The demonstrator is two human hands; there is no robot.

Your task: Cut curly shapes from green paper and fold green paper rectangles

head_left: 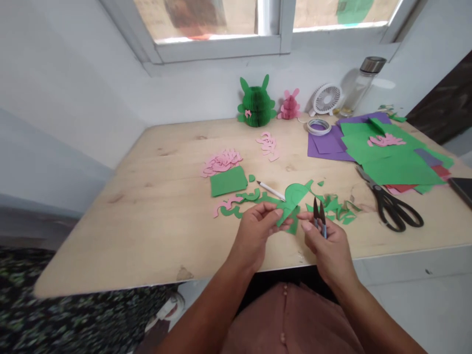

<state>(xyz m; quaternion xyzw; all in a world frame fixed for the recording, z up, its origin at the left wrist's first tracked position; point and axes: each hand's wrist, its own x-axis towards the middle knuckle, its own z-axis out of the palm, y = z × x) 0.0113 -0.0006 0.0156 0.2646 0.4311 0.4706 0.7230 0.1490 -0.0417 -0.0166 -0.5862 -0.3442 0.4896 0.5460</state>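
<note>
My left hand (260,226) pinches a piece of green paper (295,195) near the front edge of the table. To its right, my right hand (328,241) holds small scissors (320,216), their dark blades pointing up and slightly apart. The scissors do not touch the green paper. Below the held piece lies more green paper, partly hidden by my left hand. A white pencil (272,190) rests just behind the held piece. Green scraps (341,209) are scattered to the right, and a green rectangle (228,181) lies to the left beside pink cutouts (223,162).
Large black scissors (394,206) lie at the right, near stacked green sheets (398,162) and purple paper (328,142). Along the wall stand a green paper figure (257,105), a pink one (289,107), a small fan (327,100) and a bottle (359,88). A tape roll (319,127) lies nearby.
</note>
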